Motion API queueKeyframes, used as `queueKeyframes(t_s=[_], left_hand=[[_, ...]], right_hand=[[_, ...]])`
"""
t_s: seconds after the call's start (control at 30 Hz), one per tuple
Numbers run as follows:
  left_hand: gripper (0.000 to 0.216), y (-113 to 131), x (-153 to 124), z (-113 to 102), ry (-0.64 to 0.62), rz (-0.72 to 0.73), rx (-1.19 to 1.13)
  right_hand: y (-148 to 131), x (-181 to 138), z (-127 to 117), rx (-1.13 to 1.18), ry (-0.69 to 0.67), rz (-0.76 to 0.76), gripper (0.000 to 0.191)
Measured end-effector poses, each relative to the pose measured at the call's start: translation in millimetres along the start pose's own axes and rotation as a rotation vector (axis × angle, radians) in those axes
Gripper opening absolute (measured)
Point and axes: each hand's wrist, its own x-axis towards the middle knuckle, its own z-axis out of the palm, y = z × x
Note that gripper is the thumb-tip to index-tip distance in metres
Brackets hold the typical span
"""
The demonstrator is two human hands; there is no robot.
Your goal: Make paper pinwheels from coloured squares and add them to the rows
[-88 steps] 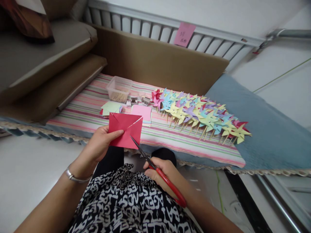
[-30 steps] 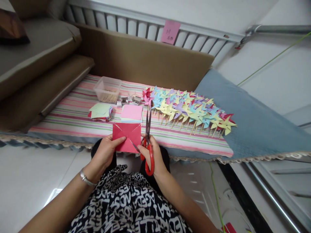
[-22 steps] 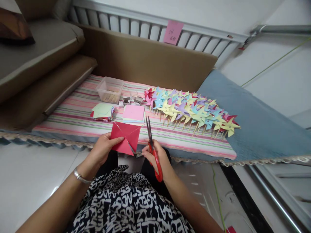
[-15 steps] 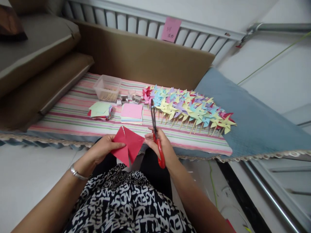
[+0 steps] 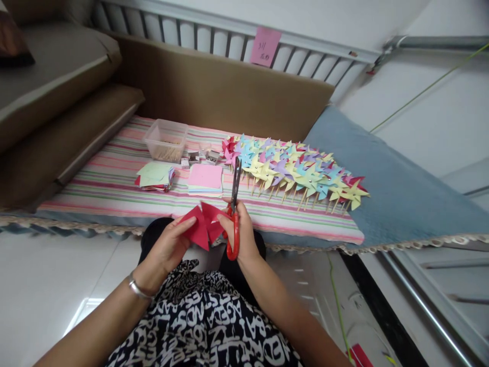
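Observation:
A red paper square (image 5: 197, 230) with slits cut into it is held over my lap. My left hand (image 5: 173, 243) pinches its left side, thumb on top. My right hand (image 5: 241, 232) carries red-handled scissors (image 5: 234, 224), blades pointing up and away, while its fingers also touch the paper's right side. On the striped cloth ahead lie a stack of pink-topped paper squares (image 5: 205, 176) and a stack topped with pale green (image 5: 155, 175). To the right of them, many finished paper pinwheels (image 5: 294, 171) on wooden sticks lie in a dense group.
Behind the stacks stands a clear plastic box (image 5: 165, 142) of small sticks, beside small open boxes (image 5: 211, 156). A cardboard panel (image 5: 229, 97) leans along the back rail. Brown packages (image 5: 69, 122) lie at left. A red scrap (image 5: 359, 355) is on the floor.
My right hand has moved left with the scissors and now touches the red paper's right side. The paper has turned and its cut sections have spread apart.

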Motion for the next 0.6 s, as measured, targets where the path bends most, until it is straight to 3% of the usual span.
queueKeyframes(t_s=[0.13, 0.43, 0.53, 0.6], left_hand=[[0.025, -6, 2, 4, 0.028, 0.059, 0.027], [0.021, -16, -5, 4, 0.029, 0.071, -0.19], [0.03, -23, -5, 13, 0.015, 0.118, -0.147], [0.036, -23, -4, 16, 0.071, 0.149, -0.122]], right_hand=[[3, -2, 3, 0.009, 0.03, -0.006, 0.039], [15, 2, 8, 0.15, 0.18, -0.002, 0.039], [18, -1, 14, 0.145, 0.172, -0.005, 0.038], [18, -4, 15, 0.124, 0.126, 0.015, 0.038]])
